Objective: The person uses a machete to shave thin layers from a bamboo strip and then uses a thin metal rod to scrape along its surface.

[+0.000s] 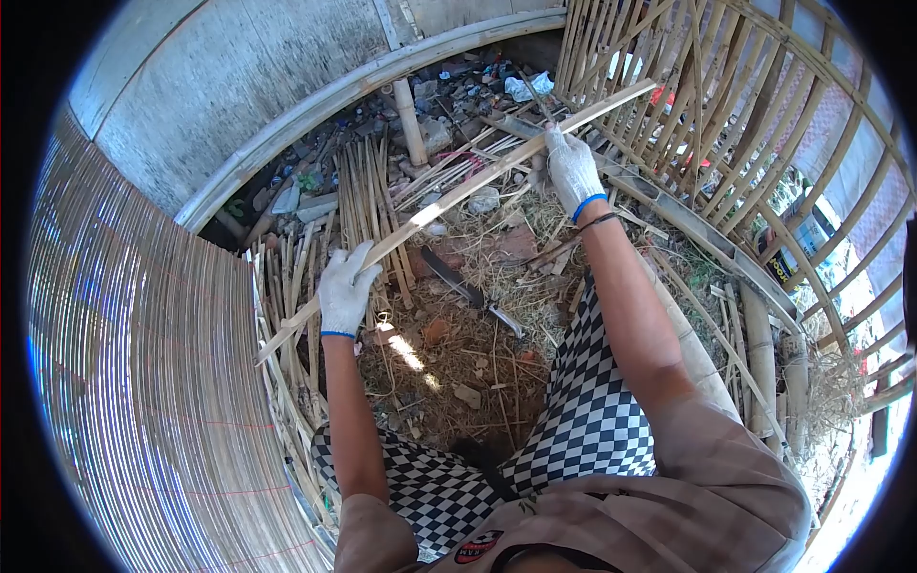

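Note:
A long pale bamboo strip (449, 202) slants across the view, from low on the left to high on the right. My left hand (346, 291), in a white knit glove with a blue cuff, is closed around its lower part. My right hand (573, 172), gloved the same way, is closed at the strip's upper part. Past its fingers juts a thin dark knife blade (537, 98); the handle is hidden in the fist. Below the strip, a second, broad dark-bladed knife (468, 290) lies on the straw-littered ground between my knees.
Split bamboo strips (361, 191) lie in a bundle ahead, with a bamboo post (411, 122) beside it. A slatted bamboo screen (172, 353) curves along the left. On the right stand a bamboo lattice (726, 105) and a bucket (800, 239). Rubble and litter lie along the wall (258, 86).

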`<act>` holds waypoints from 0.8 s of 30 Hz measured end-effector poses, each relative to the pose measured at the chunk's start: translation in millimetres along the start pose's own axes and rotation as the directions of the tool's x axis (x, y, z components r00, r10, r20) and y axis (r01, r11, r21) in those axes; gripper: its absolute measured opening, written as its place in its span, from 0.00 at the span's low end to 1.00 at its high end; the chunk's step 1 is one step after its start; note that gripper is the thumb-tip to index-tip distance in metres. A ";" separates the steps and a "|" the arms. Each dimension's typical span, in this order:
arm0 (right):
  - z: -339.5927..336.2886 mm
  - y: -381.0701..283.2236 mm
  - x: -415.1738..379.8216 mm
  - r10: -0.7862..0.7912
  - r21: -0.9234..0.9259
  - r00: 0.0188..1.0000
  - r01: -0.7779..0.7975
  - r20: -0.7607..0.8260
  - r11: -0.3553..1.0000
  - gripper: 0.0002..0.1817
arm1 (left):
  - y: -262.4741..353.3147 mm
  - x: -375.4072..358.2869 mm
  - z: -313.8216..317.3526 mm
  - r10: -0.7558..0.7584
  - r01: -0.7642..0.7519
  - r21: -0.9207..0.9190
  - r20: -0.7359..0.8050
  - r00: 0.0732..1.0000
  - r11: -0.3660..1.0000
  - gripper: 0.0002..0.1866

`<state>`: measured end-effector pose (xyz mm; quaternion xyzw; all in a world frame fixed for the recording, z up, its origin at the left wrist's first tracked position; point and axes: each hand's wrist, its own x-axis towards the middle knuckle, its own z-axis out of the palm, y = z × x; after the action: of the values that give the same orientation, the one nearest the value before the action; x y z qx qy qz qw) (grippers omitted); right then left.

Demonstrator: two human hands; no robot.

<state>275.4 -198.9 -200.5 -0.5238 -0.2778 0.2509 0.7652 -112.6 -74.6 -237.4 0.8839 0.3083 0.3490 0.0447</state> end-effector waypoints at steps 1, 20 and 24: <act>-1.3 2.2 4.0 -0.007 -0.017 1.000 0.007 -0.010 1.000 0.23 | -1.7 0.1 1.4 -0.003 0.003 -0.001 0.000 1.000 1.000 0.23; 12.5 -9.5 -9.9 -0.107 0.185 0.991 0.120 -0.079 0.975 0.16 | -5.0 -4.0 18.1 -0.183 0.257 -0.301 0.254 0.950 0.918 0.24; 18.2 -7.9 -16.2 -0.161 -0.053 0.973 0.172 0.168 0.984 0.17 | 6.7 -0.7 10.8 -0.276 0.315 -0.264 0.176 0.945 0.912 0.24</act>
<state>251.9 -200.3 -190.3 -0.5017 -0.3904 0.2184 0.7404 -102.6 -79.0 -243.9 0.8324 0.3807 0.3186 0.2463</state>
